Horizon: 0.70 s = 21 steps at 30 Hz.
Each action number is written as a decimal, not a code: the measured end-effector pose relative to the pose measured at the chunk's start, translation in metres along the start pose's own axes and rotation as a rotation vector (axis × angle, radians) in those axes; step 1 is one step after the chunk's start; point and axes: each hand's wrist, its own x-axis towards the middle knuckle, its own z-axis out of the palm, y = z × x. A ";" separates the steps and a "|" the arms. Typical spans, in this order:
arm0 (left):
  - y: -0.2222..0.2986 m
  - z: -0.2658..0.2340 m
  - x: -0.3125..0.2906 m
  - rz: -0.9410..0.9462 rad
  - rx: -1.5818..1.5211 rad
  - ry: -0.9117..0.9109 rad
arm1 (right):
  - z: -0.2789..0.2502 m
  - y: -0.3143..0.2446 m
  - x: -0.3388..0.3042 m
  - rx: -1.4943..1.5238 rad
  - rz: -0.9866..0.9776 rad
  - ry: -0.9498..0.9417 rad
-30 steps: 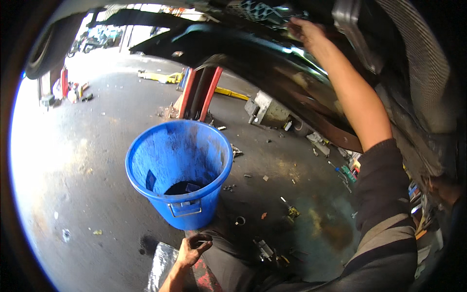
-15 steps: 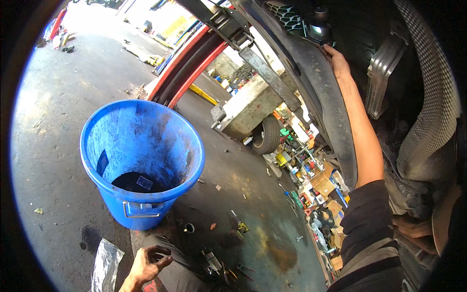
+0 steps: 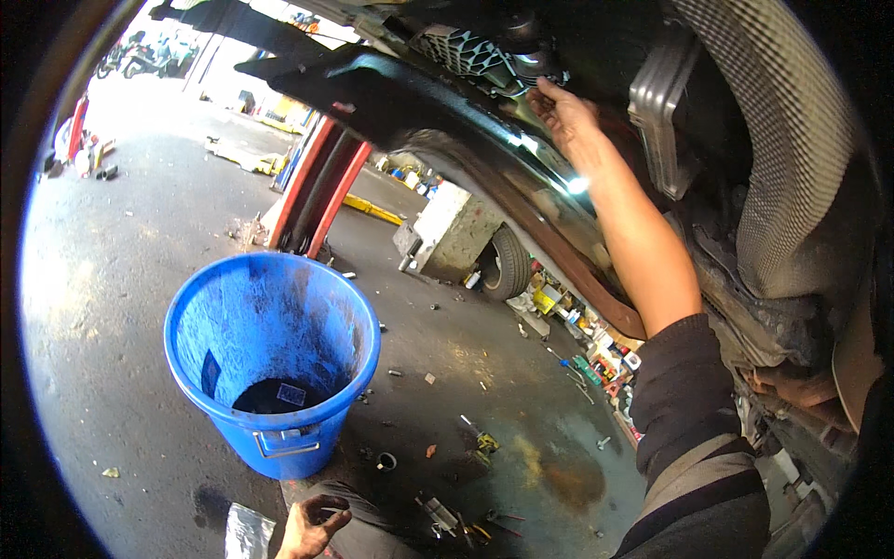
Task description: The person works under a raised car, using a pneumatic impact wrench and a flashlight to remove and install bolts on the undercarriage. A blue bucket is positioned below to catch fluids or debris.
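1. Right hand (image 3: 564,116) up, fingers curled by the overhead cylinder (image 3: 534,63); can't tell if gripping.
2. Looks stiff, maybe oil-slick: best cupped round its lower end.
3. Left hand (image 3: 315,527) half-open, apparently empty, near the bucket (image 3: 244,445).

Right arm (image 3: 643,238) wears a black fabric sleeve (image 3: 684,387), bunched into creases, hem sits well up the forearm; a wide grey-beige fabric band (image 3: 691,469) wraps around it, black fabric again on the other side; below the hem it's bare, right hand (image 3: 566,119) too; left hand (image 3: 312,531) is bare, fingers look smudged, can't tell if grime or shadow; dark grey cloth trouser leg (image 3: 365,531) shows creases
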 end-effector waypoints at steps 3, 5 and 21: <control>0.001 0.001 -0.002 0.004 -0.040 0.006 | 0.001 -0.001 -0.008 0.131 -0.004 0.003; 0.000 0.001 -0.003 0.006 0.036 0.020 | 0.001 -0.003 -0.010 0.162 -0.001 0.040; 0.005 0.003 -0.004 -0.009 0.017 -0.017 | 0.007 0.002 -0.007 0.215 0.024 0.011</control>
